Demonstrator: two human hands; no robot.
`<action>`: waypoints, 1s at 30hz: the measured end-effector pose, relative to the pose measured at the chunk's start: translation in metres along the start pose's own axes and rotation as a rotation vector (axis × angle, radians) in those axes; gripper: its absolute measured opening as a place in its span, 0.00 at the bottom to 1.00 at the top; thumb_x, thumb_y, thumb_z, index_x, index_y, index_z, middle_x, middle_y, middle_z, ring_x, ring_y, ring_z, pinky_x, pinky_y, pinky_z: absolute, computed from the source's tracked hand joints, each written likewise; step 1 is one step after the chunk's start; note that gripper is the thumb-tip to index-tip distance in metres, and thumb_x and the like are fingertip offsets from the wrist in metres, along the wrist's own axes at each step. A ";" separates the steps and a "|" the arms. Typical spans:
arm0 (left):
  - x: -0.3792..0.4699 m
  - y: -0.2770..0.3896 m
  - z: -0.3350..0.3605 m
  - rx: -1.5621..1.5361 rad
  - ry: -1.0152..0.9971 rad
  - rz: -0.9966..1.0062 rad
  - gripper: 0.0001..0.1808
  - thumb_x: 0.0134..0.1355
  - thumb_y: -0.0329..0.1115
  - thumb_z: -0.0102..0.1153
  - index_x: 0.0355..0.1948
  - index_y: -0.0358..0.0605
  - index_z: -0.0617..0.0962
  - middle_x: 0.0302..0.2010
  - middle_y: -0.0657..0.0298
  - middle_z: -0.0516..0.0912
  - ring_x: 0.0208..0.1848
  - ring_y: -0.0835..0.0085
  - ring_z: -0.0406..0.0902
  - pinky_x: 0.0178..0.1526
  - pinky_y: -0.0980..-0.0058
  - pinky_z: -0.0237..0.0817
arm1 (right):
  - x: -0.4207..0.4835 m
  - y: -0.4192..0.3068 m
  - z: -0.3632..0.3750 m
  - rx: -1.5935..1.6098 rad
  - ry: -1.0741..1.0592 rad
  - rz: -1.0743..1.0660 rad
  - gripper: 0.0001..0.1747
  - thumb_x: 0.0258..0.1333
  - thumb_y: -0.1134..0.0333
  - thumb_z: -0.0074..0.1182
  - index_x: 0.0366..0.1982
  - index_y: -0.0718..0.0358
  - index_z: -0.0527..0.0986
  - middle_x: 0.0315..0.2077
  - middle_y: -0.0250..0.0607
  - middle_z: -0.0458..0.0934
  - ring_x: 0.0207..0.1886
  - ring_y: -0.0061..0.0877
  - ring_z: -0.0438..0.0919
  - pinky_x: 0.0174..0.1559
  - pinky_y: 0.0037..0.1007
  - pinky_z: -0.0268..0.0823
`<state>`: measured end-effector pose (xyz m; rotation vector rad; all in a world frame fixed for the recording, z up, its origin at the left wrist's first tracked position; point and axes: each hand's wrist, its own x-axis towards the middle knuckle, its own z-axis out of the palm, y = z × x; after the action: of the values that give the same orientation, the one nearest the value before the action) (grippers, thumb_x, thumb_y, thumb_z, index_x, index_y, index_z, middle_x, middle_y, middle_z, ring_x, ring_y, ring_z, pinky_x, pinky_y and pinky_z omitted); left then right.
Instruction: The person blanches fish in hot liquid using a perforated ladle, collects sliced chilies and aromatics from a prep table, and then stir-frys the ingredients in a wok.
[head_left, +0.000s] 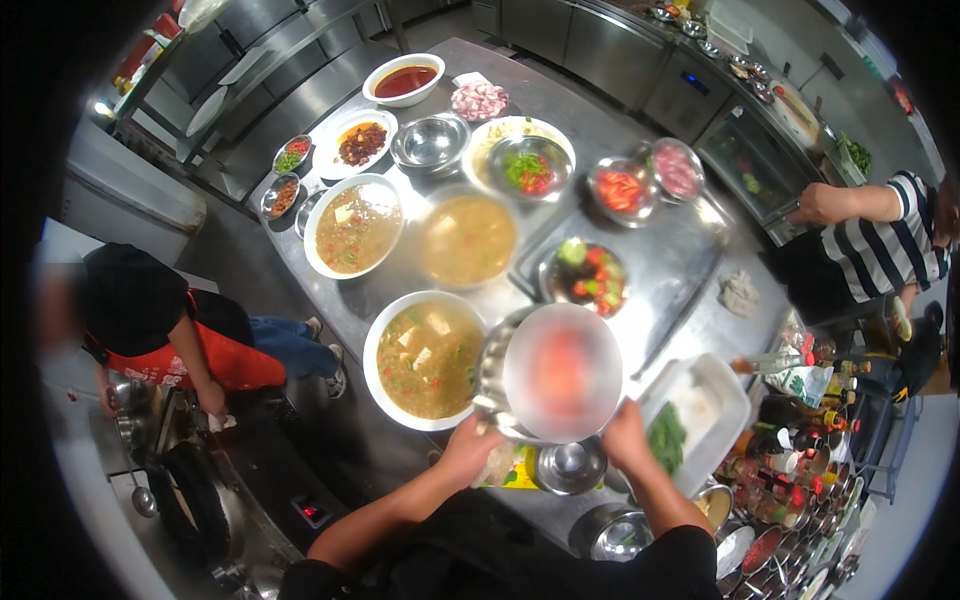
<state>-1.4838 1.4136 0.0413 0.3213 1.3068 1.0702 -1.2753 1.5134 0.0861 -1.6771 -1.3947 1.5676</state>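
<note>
Both hands grip a metal bowl (496, 367) by its near rim, one at each side. My left hand (471, 450) is at its left edge, next to a large white bowl of soup with tofu cubes (424, 364). My right hand (627, 436) is at its right edge, beside a white plastic tub with green leaves (720, 397). Something red in the held bowl is blurred beyond telling. Just beyond it sits a bowl of cut red and green vegetables in dark liquid (586, 279). A small steel bowl (570, 466) lies below, partly hidden.
Further soup bowls (354, 225) (469, 236), a bowl of red oil (403, 81) and diced meat (480, 100) stand on the steel table (637, 247). Sauce bottles (795, 420) crowd the right. A person in a red apron (202, 345) is left, another in stripes (870, 247) right.
</note>
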 end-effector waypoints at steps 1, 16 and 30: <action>-0.008 -0.001 -0.006 0.015 -0.013 -0.039 0.19 0.54 0.31 0.56 0.47 0.35 0.71 0.36 0.60 0.78 0.38 0.75 0.74 0.39 0.77 0.66 | -0.006 0.001 0.002 -0.034 -0.097 -0.037 0.21 0.48 0.79 0.49 0.48 0.71 0.67 0.39 0.44 0.76 0.42 0.26 0.74 0.42 0.27 0.67; -0.026 0.019 -0.039 -0.321 0.103 0.023 0.18 0.53 0.22 0.55 0.46 0.37 0.72 0.42 0.59 0.78 0.42 0.70 0.77 0.44 0.71 0.70 | 0.058 -0.060 -0.026 -0.203 -0.992 -0.240 0.21 0.54 0.61 0.53 0.47 0.64 0.69 0.37 0.35 0.76 0.38 0.21 0.75 0.39 0.25 0.68; -0.047 0.008 -0.079 -0.325 0.345 -0.004 0.21 0.49 0.18 0.50 0.48 0.36 0.68 0.39 0.56 0.75 0.41 0.66 0.75 0.42 0.69 0.68 | 0.401 0.007 -0.055 0.640 0.391 0.101 0.22 0.47 0.62 0.56 0.44 0.63 0.68 0.34 0.48 0.72 0.27 0.37 0.74 0.27 0.37 0.69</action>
<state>-1.5523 1.3531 0.0526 -0.1162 1.4042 1.3533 -1.2856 1.8766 -0.0919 -1.5404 -0.5382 1.4253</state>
